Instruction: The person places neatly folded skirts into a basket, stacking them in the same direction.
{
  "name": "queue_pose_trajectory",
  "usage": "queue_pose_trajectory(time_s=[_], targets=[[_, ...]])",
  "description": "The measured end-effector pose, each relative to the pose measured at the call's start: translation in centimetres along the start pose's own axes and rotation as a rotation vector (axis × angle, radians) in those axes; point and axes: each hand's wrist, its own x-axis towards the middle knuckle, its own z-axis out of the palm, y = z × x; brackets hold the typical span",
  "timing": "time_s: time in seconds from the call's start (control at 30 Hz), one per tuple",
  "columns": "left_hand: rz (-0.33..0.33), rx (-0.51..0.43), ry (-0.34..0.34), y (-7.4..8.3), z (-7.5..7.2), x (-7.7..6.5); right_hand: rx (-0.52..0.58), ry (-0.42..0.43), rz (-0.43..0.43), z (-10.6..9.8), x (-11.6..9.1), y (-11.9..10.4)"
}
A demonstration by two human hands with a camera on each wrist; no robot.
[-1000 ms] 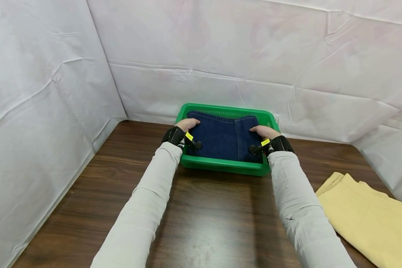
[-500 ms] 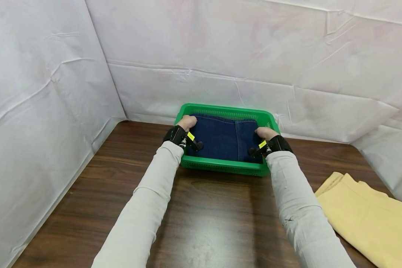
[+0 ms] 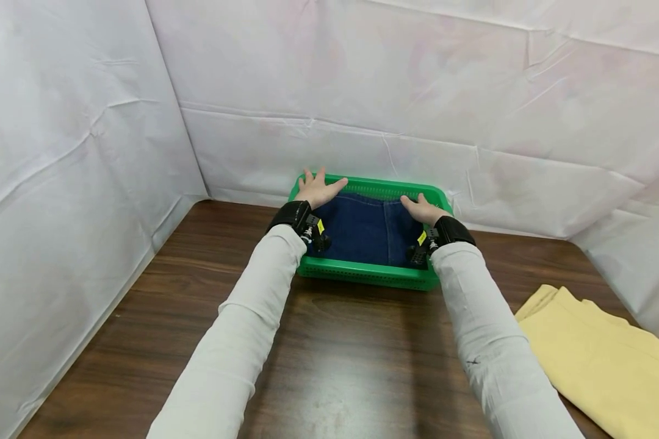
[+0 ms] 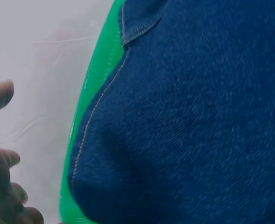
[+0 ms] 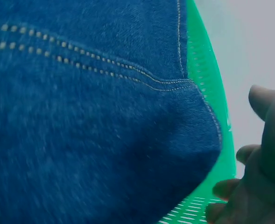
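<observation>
Folded dark blue denim (image 3: pixel 357 231) with pale stitching lies inside a green plastic basket (image 3: pixel 370 272). My left hand (image 3: pixel 318 190) is spread above the basket's back left corner, fingers apart and holding nothing. Over the right end, my right hand (image 3: pixel 424 210) has its thumb and fingers extended, also with nothing in it. In the left wrist view the denim's stitched edge (image 4: pixel 88 126) runs along the green rim, away from the fingers. The right wrist view shows a double seam (image 5: pixel 81 60) across the denim, and the fingers stand off to its right, beside the basket's slotted wall (image 5: pixel 207 70).
A folded yellow cloth (image 3: pixel 598 353) lies on the dark wooden table (image 3: pixel 329 353) at the right. White sheeting (image 3: pixel 384 91) hangs close behind the basket, and more covers the left and right sides.
Both hands have let go of the denim's sides, lifted and spread their fingers. The denim stays in the basket. The head view has shifted slightly.
</observation>
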Motion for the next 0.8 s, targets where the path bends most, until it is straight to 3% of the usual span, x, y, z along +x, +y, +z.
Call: queue_pose_trajectory(time_s=[0.03,0.07,0.23,0.27,0.33,0.43,0.53,0.67,0.8], targets=[[-0.010,0.028,-0.020,1.8,-1.8,-2.5,-0.041,0.017,0.009,0.1,-2.4,-2.2],[-0.026,0.061,-0.034,3.4,-3.2,-4.8,-0.099,0.037,0.009,0.2,-3.4,-3.2],[-0.082,0.191,-0.127,13.2,-11.9,-20.5,-0.259,0.168,-0.055,0.1,-6.4,-5.5],[-0.075,0.205,-0.110,13.9,-12.3,-21.9,-0.280,0.205,-0.053,0.1,-6.3,-5.5],[-0.055,0.218,-0.098,15.5,-13.6,-24.9,-0.294,0.250,-0.066,0.3,-9.3,-7.6],[-0.031,0.227,-0.062,16.6,-14.2,-26.4,-0.362,0.251,-0.033,0.8,-14.8,-11.6],[-0.009,0.234,-0.047,16.8,-13.9,-26.2,-0.378,0.266,-0.055,1.1,-17.9,-13.1],[0.022,0.249,-0.042,16.8,-13.1,-25.3,-0.366,0.294,-0.086,0.9,-19.4,-12.5],[0.059,0.244,-0.046,17.2,-12.8,-25.8,-0.344,0.298,-0.106,0.2,-20.3,-10.6]])
